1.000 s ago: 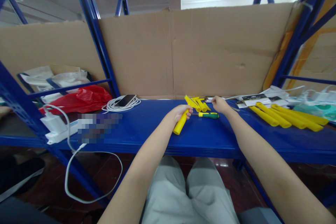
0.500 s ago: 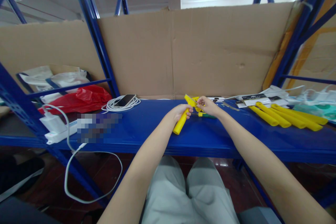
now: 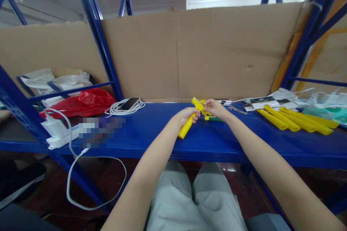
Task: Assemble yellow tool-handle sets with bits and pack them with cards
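My left hand (image 3: 187, 115) is closed around the handle of a yellow scraper-like tool (image 3: 185, 129), which is tilted with its flared head (image 3: 197, 104) up and away from me. At that head, the fingers of my right hand (image 3: 213, 107) are pinched together; whatever they hold is too small to make out. Just below my right hand lies a screwdriver (image 3: 214, 118) with a green and yellow handle. More yellow parts (image 3: 207, 112) sit behind the hands, partly hidden.
Several yellow handles (image 3: 300, 122) lie at the right beside packets (image 3: 262, 102). Leftward on the blue shelf (image 3: 151, 130) are a phone (image 3: 129, 103) on a coiled white cable and a power strip (image 3: 61, 140). Cardboard (image 3: 230, 54) closes the back. Another person's hand (image 3: 3, 114) shows at the left edge.
The tool's head has shifted very slightly right, and my right fingers have changed position a little at it. Another person's hand has appeared at the far left.
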Motion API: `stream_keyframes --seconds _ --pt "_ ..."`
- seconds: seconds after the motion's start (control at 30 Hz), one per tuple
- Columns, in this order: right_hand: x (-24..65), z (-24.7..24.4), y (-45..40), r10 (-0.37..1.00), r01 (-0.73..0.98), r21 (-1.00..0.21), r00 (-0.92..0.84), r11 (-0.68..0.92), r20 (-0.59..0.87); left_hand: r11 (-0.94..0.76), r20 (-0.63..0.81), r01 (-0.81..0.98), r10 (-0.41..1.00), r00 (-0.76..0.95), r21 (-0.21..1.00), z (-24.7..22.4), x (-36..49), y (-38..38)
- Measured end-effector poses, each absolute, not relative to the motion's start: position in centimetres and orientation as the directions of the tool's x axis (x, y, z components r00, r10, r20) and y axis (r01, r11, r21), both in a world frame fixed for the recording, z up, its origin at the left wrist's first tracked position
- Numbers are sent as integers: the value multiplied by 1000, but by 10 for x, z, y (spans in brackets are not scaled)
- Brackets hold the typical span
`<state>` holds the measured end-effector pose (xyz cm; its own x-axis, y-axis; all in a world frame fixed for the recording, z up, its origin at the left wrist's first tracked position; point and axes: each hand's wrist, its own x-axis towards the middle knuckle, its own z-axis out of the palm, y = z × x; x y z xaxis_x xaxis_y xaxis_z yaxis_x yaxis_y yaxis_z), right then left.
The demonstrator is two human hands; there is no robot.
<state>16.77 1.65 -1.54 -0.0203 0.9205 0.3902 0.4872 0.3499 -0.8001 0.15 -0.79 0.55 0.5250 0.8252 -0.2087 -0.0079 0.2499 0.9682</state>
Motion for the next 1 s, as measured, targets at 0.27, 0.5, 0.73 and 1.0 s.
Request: stream_keyframes --seconds 0.27,0.5,0.73,1.0 --pt "169 -20 22 890 635 -698 37 331 455 284 -180 -98 802 570 954 5 -3 -2" --pt "176 -14 20 840 829 -480 23 286 541 289 -141 -225 849 509 930 6 -3 0" --pt "207 1 3 974 951 -217 -201 220 107 296 -201 -299 929 309 907 0 -3 10" --pt "212 0 2 983 967 -181 -171 180 62 303 -235 -293 940 246 907 2 -5 11"
